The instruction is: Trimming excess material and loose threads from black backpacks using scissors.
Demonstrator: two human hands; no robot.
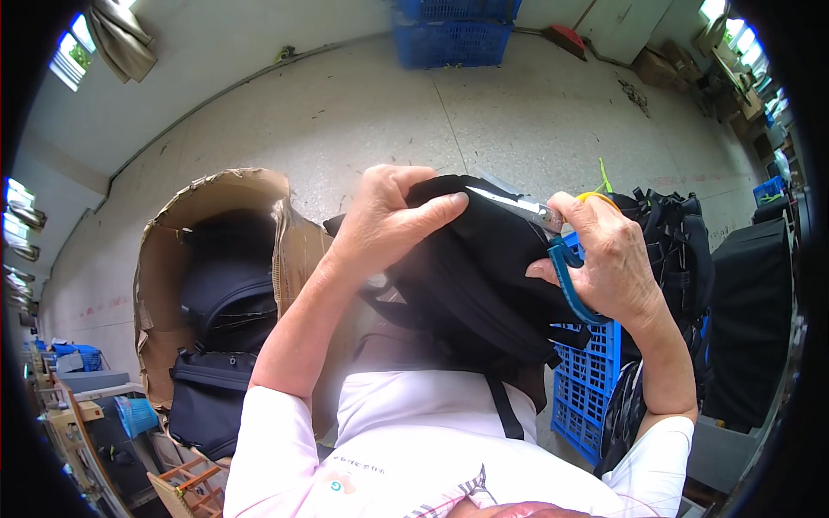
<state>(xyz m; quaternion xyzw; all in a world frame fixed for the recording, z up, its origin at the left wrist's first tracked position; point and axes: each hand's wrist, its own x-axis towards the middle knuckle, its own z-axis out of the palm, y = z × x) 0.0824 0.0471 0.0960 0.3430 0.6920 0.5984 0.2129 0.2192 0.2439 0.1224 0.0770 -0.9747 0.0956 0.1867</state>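
A black fabric bag lies across my lap, with its straps and folds hanging toward me. My left hand is closed on the bag's upper edge, pinching the cloth between thumb and fingers. In my right hand is a pair of scissors, one handle loop teal and the other yellow. The metal blades point left along the top of the bag, their tips close to my left thumb. Whether the blades touch the cloth I cannot tell.
To my left stands a cardboard box with black bags in it. On my right, a blue plastic crate stands by piled black bags. Blue crates are stacked at the far wall. A wooden stool is at lower left.
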